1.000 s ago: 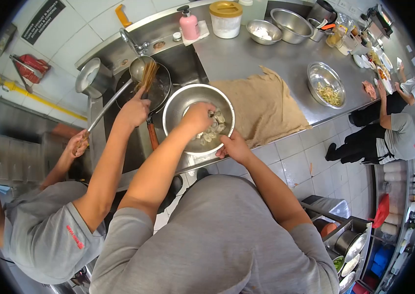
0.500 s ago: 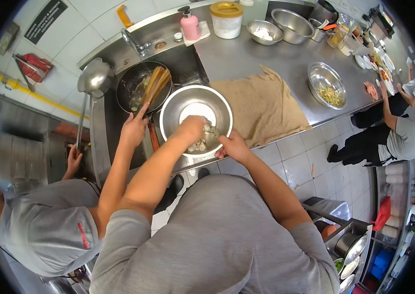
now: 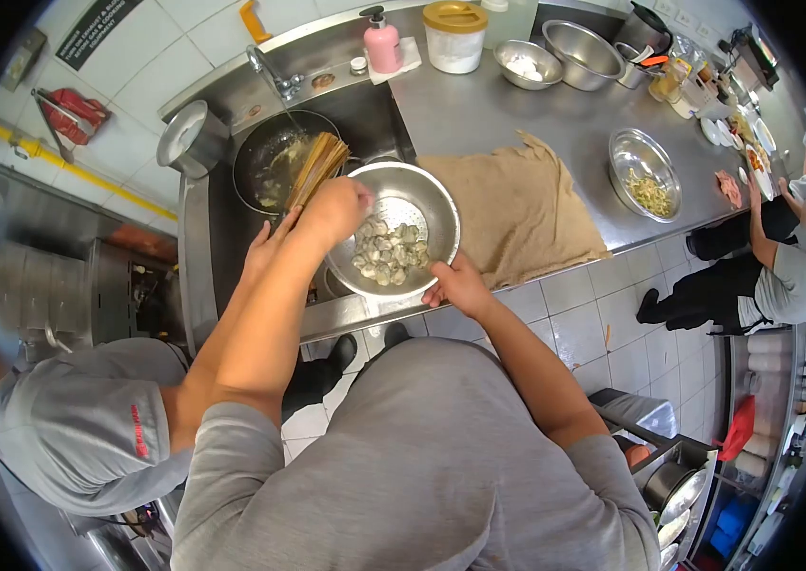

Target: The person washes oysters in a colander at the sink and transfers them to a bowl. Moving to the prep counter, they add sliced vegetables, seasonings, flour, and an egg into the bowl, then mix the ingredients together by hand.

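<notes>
My right hand (image 3: 457, 285) grips the lower right rim of a round steel bowl (image 3: 446, 205). Several small greyish, wet lumps that look like shelled oysters (image 3: 391, 253) lie in the bowl. My left hand (image 3: 334, 211) hovers at the bowl's left rim with its fingers curled; their undersides are hidden. Just beneath it, another person's hand (image 3: 265, 249) holds a bamboo wok brush (image 3: 317, 169) over a dark wok (image 3: 249, 162) in the sink. Water runs from the faucet (image 3: 275, 74) into the wok.
A brown cloth (image 3: 508, 209) lies on the steel counter right of the bowl. Beyond it stands a steel bowl of pale shreds (image 3: 648, 193). A pink pump bottle (image 3: 383, 46) and a tub (image 3: 452, 38) stand behind. A co-worker (image 3: 127, 419) stands close on my left.
My left hand has lifted out of the lumps and moved left to the bowl's rim. The large ladle at the left has gone from view, showing a metal pot. My right hand keeps its grip.
</notes>
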`<state>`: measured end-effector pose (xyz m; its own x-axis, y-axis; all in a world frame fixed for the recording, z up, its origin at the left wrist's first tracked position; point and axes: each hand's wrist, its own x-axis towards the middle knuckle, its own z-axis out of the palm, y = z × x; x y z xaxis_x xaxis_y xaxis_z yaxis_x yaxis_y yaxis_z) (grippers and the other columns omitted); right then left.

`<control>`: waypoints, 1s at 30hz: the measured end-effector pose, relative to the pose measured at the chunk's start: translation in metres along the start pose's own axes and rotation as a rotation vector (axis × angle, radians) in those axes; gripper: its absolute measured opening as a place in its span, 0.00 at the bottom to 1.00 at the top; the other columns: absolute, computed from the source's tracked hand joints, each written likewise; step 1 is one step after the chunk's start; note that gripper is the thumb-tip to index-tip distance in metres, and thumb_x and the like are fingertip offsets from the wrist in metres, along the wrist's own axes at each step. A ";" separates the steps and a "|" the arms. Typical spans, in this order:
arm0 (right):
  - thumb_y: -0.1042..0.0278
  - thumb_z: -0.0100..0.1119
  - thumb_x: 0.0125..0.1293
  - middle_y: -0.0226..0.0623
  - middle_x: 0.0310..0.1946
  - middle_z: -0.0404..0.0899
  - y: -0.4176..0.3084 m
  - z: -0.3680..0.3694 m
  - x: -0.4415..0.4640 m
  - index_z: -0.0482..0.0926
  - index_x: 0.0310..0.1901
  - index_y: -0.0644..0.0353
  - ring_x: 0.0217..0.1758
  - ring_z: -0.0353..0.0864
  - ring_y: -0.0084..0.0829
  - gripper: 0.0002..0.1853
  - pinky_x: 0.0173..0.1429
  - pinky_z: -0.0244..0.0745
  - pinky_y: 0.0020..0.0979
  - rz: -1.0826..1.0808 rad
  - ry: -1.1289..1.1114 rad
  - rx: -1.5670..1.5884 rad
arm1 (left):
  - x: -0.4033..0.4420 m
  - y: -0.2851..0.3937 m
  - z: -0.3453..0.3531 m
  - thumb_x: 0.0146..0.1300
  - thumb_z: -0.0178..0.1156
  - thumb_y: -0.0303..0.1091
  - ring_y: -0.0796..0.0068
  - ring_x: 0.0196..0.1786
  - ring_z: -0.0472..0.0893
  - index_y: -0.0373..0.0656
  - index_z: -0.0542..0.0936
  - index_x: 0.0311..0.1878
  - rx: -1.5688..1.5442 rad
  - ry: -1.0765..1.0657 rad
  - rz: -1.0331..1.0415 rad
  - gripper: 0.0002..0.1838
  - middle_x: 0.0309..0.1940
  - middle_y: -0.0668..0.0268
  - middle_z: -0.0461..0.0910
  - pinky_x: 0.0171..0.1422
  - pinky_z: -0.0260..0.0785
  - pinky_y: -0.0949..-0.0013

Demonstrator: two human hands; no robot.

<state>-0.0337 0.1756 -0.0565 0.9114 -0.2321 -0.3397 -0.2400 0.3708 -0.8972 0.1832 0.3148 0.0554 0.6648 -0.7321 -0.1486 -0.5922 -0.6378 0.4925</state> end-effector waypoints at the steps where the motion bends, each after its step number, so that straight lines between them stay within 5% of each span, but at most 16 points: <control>1: 0.71 0.48 0.71 0.49 0.32 0.83 0.000 -0.001 0.001 0.71 0.59 0.76 0.25 0.86 0.34 0.20 0.24 0.80 0.32 0.004 0.004 0.024 | -0.002 0.000 0.007 0.64 0.66 0.34 0.56 0.43 0.87 0.40 0.88 0.44 -0.044 0.091 0.058 0.10 0.40 0.53 0.88 0.53 0.77 0.61; 3: 0.71 0.48 0.72 0.50 0.33 0.82 0.005 -0.004 0.004 0.70 0.59 0.76 0.25 0.86 0.34 0.20 0.24 0.80 0.31 0.012 -0.015 0.015 | -0.006 -0.002 0.020 0.66 0.64 0.32 0.64 0.40 0.88 0.41 0.89 0.45 -0.088 0.183 0.114 0.09 0.38 0.56 0.88 0.49 0.77 0.65; 6: 0.70 0.48 0.73 0.50 0.34 0.82 0.005 -0.003 0.005 0.70 0.59 0.75 0.25 0.86 0.34 0.19 0.24 0.80 0.31 0.018 -0.023 0.023 | -0.015 0.001 0.031 0.62 0.66 0.30 0.60 0.40 0.87 0.43 0.89 0.40 -0.111 0.066 0.204 0.06 0.38 0.58 0.88 0.52 0.78 0.61; 9: 0.69 0.49 0.73 0.49 0.33 0.82 0.000 -0.002 0.001 0.71 0.59 0.75 0.26 0.86 0.34 0.19 0.25 0.81 0.31 0.016 -0.018 0.034 | -0.019 0.007 0.041 0.57 0.67 0.29 0.55 0.43 0.86 0.43 0.88 0.37 0.212 0.009 0.067 0.05 0.38 0.58 0.88 0.55 0.77 0.57; 12: 0.69 0.50 0.73 0.48 0.32 0.82 0.002 -0.002 0.003 0.72 0.59 0.75 0.26 0.86 0.34 0.19 0.25 0.81 0.31 0.018 -0.020 0.027 | -0.022 0.007 0.069 0.55 0.67 0.28 0.52 0.47 0.85 0.45 0.88 0.38 0.128 0.114 0.335 0.07 0.37 0.57 0.87 0.56 0.77 0.54; 14: 0.69 0.50 0.73 0.48 0.31 0.82 0.006 -0.003 0.005 0.72 0.58 0.75 0.26 0.86 0.34 0.19 0.25 0.81 0.31 0.021 -0.012 0.025 | -0.025 0.006 0.091 0.55 0.67 0.27 0.50 0.50 0.85 0.48 0.89 0.40 0.108 0.092 0.734 0.09 0.36 0.56 0.86 0.55 0.77 0.54; 20: 0.69 0.49 0.72 0.49 0.30 0.82 0.009 -0.005 0.006 0.72 0.57 0.76 0.26 0.87 0.35 0.19 0.26 0.82 0.32 0.046 0.019 0.000 | -0.007 0.002 0.062 0.60 0.67 0.28 0.50 0.47 0.86 0.46 0.89 0.47 0.054 -0.013 0.160 0.11 0.42 0.52 0.87 0.56 0.78 0.55; 26: 0.70 0.51 0.71 0.49 0.31 0.82 0.004 0.000 0.004 0.70 0.58 0.76 0.25 0.86 0.34 0.20 0.25 0.82 0.32 0.032 0.041 0.017 | -0.007 0.017 -0.011 0.67 0.63 0.28 0.53 0.45 0.88 0.41 0.88 0.49 -0.031 0.092 0.249 0.10 0.42 0.51 0.88 0.53 0.79 0.61; 30: 0.70 0.50 0.72 0.49 0.31 0.83 0.002 0.002 0.001 0.70 0.59 0.76 0.25 0.86 0.34 0.20 0.25 0.82 0.32 0.026 0.049 0.011 | -0.013 0.026 -0.014 0.64 0.62 0.25 0.53 0.45 0.88 0.42 0.89 0.46 -0.360 0.018 0.070 0.10 0.40 0.54 0.89 0.53 0.79 0.62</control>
<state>-0.0323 0.1778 -0.0584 0.8874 -0.2655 -0.3768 -0.2600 0.3868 -0.8847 0.1658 0.3108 0.0818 0.6380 -0.7648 -0.0899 -0.4410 -0.4586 0.7715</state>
